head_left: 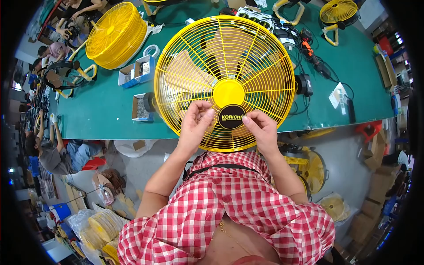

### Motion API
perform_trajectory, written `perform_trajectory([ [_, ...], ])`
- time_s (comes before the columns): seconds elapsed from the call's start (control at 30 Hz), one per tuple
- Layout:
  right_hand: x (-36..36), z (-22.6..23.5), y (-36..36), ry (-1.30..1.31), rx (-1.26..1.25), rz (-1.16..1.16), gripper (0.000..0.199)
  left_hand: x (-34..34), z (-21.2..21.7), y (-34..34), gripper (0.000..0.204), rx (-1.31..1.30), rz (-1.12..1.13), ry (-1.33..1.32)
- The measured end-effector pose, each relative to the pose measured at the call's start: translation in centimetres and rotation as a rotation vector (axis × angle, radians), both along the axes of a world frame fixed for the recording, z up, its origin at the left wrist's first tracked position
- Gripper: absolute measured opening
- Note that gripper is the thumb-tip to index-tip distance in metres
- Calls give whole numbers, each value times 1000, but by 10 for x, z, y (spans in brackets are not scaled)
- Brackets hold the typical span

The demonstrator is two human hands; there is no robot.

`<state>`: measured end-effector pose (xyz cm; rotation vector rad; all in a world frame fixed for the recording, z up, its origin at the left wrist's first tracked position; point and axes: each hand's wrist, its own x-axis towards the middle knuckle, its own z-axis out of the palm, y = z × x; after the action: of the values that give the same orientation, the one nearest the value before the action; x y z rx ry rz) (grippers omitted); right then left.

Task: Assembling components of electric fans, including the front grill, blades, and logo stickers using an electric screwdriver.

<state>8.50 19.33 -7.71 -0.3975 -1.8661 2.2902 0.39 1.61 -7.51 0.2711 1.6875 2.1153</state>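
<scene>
A large yellow fan [229, 93] with a round wire grille faces me at the table's near edge. Over the lower part of its yellow hub lies a round black badge [231, 123] with pale lettering. My right hand [265, 134] has thumb and curled fingers closed at the badge's right edge. On the other side, my left hand [194, 128] is held in a pinch just left of the badge, in front of the grille. Whether anything small sits between those fingertips is hidden. Fan blades show behind the wires.
Blue boxes of small parts [142, 107] and a white tape roll [151, 51] lie left on the green table [106, 92]. Stacked yellow grilles [115, 35] stand behind them. An orange-and-black power tool [309, 48] with cables lies right. Other people sit far left.
</scene>
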Motion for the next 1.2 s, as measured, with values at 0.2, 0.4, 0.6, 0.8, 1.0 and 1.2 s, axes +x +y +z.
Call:
perform_trajectory([
  [0.2, -9, 0, 8, -30, 8, 38, 15, 1, -7, 5, 11, -71, -48, -7],
  [0.4, -33, -15, 20, -111, 149, 22, 16, -10, -15, 18, 14, -176, 42, 35],
  [0.6, -56, -7, 13, -35, 233, -54, 15, -23, -15, 29, 16, -208, 163, 19],
  [0.8, -61, -9, 13, -37, 293, -89, 15, -26, -20, 31, 16, -329, 192, 80],
  [1.0, -61, -7, 11, -30, 396, -98, 15, -25, -21, 32, 15, -267, 239, 91],
  [1.2, -62, -12, 10, -15, 414, -108, 15, -25, -22, 31, 15, -318, 198, 49],
])
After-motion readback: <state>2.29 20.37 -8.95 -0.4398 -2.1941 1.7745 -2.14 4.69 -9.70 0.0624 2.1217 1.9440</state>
